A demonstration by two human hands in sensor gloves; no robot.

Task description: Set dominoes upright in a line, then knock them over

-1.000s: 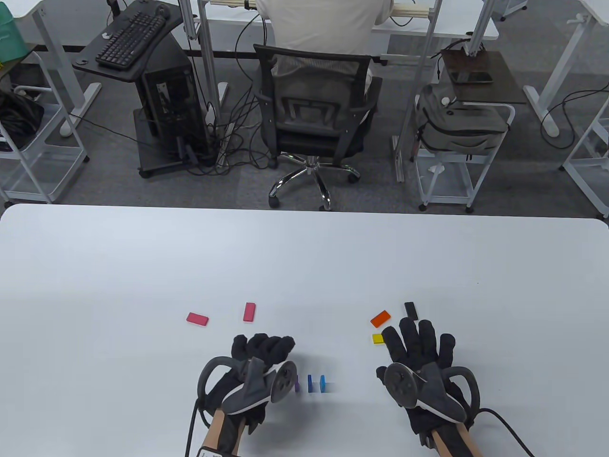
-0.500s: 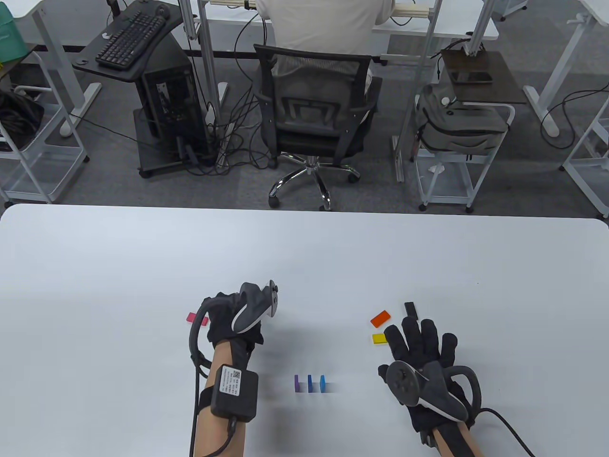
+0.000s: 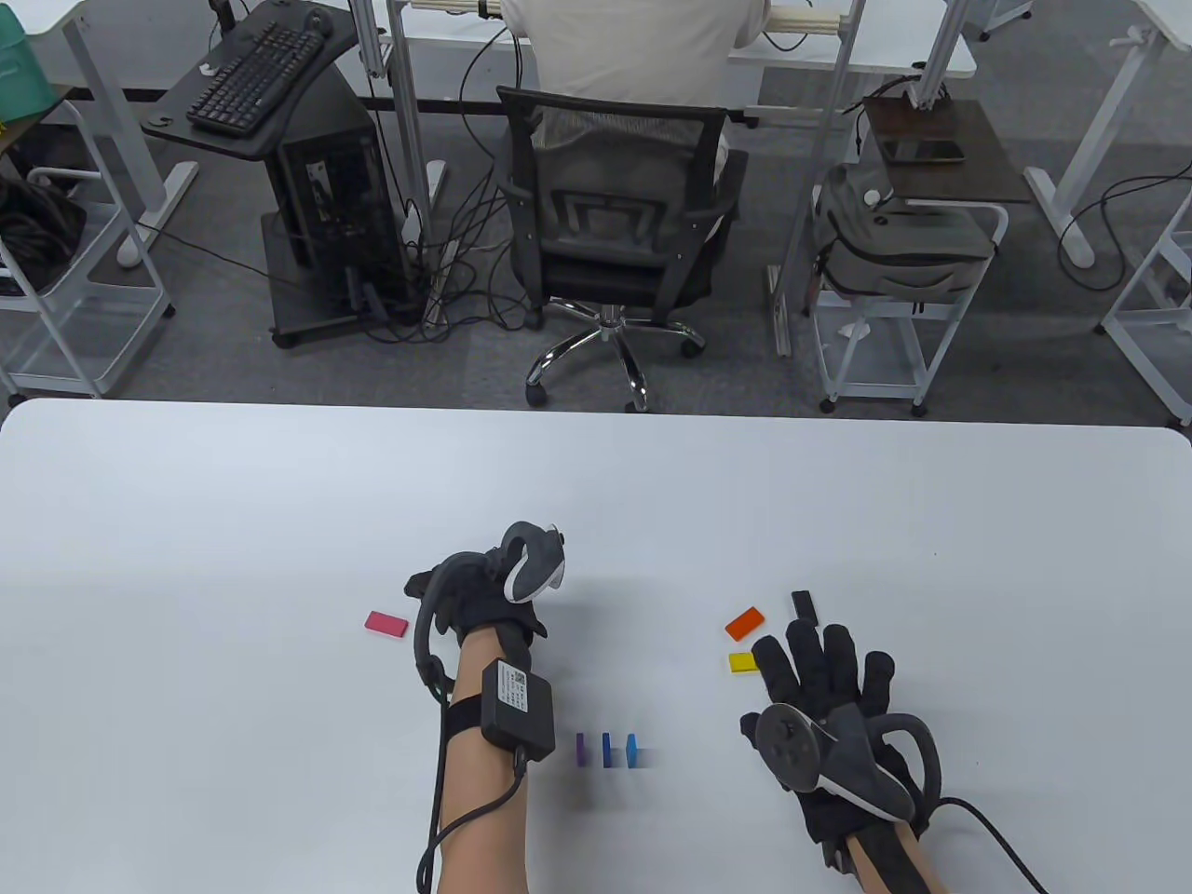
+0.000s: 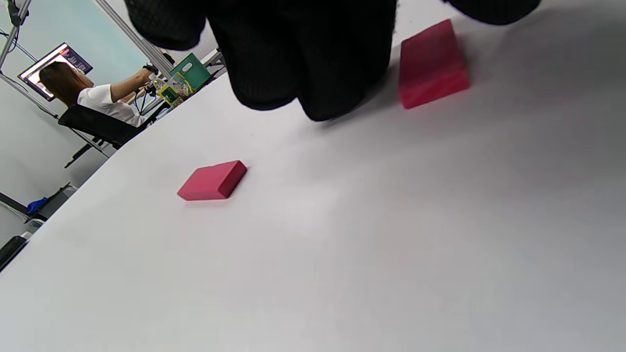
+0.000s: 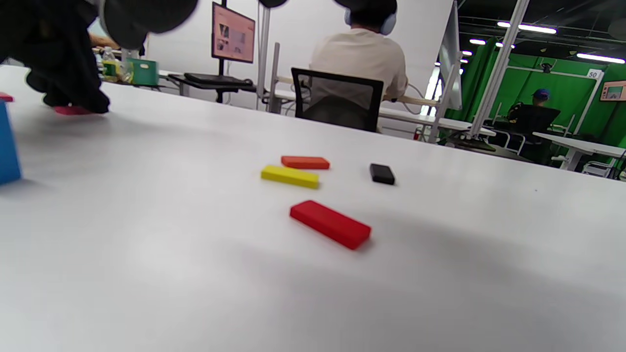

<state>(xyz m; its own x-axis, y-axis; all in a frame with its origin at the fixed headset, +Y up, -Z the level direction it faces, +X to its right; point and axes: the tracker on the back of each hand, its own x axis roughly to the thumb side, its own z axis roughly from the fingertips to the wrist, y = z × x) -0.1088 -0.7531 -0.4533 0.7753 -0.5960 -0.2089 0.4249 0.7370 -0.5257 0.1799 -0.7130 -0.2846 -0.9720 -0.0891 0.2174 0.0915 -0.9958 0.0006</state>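
Left hand (image 3: 484,596) has moved off the three standing dominoes (image 3: 606,750) up to the second pink domino (image 4: 433,63), fingers (image 4: 313,73) curled over it, grip unconfirmed; right hand (image 3: 824,694) stays flat, fingers spread, on the counter (image 3: 596,503).

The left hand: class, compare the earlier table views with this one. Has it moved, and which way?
Yes. The left hand has moved away from the standing purple domino, towards the far side of the table, and is now beside the flat pink domino.
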